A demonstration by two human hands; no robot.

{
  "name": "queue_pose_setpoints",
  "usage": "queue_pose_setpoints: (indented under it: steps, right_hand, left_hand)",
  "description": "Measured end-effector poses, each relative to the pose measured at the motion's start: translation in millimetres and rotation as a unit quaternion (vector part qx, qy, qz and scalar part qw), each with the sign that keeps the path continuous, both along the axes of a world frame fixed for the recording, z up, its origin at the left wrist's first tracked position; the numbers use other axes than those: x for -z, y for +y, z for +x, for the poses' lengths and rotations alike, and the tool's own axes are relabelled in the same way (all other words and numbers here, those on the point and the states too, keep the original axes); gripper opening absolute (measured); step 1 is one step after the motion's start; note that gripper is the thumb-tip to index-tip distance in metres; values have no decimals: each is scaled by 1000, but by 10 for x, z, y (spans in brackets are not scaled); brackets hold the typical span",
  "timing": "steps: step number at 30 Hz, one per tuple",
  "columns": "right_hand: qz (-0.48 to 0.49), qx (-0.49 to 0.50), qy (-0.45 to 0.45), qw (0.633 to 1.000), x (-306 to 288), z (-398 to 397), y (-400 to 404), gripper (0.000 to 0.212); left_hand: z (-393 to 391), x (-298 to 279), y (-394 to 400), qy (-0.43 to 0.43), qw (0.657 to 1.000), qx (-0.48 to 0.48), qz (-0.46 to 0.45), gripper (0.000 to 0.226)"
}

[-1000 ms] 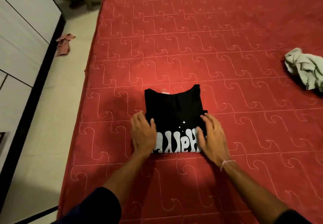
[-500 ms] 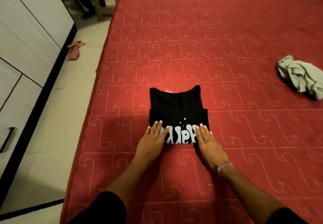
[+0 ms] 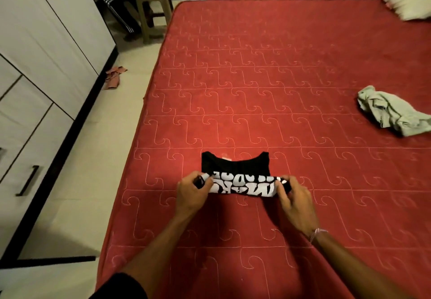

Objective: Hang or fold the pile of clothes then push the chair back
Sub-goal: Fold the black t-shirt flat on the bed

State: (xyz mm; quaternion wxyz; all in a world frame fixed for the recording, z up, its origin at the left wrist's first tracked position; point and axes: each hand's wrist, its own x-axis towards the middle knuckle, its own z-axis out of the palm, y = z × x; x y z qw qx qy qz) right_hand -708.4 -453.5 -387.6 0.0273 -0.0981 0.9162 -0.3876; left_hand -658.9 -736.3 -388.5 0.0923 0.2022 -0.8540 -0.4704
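A black T-shirt [image 3: 235, 164] with white lettering lies partly folded on the red bed [image 3: 268, 77], near its front left part. Its near edge is lifted and turned over toward the collar, showing the white print. My left hand [image 3: 192, 191] pinches the left end of that lifted edge. My right hand [image 3: 295, 202] pinches the right end. A crumpled pale green garment [image 3: 391, 114] lies loose at the bed's right side. A plastic stool [image 3: 152, 9] stands beyond the bed's far left corner, with a seated person's striped trouser leg beside it.
White wardrobe doors [image 3: 44, 49] with dark handles line the left wall, across a narrow strip of pale floor. A reddish rag [image 3: 114, 78] lies on that floor. A pillow [image 3: 405, 4] sits at the bed's far right corner.
Both hands went from lying flat on the shirt's near edge to pinching its corners. They have lifted and turned that edge over toward the collar. The view tilted up.
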Motion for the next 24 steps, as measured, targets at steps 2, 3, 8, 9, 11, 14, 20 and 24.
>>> queue_pose_setpoints:
  steps: [2, 3, 8, 9, 11, 14, 20, 24]
  right_hand:
    - [-24, 48, 0, 999, 21, -122, -105, 24]
    - [-40, 64, -6, 997, 29, -202, -170, 25]
    - [-80, 130, -41, 988, 97, -651, -460, 24]
    - [-77, 141, -43, 986, 156, -737, -498, 28]
    - [-48, 162, -35, 985, 295, -907, -552, 40]
    - [58, 173, -43, 982, 511, -1108, -581, 51]
    - [189, 160, -64, 967, 797, -1272, -659, 42]
    - [247, 183, -1, 952, 816, -1248, -748, 38]
  left_hand:
    - [-86, 13, -4, -5, 999, -13, 51, 34]
    - [-147, 23, -9, -3, 997, -18, 76, 36]
    - [-574, 220, -28, -29, 986, -72, 147, 33]
    - [-663, 245, -27, -37, 986, -79, 143, 36]
    - [-855, 311, -35, -56, 988, -83, 121, 43]
    - [-1107, 436, -32, -92, 990, -93, 49, 47]
    - [-1253, 716, -10, -169, 969, -140, -114, 45]
    - [-1278, 744, 45, -167, 958, -161, -168, 44]
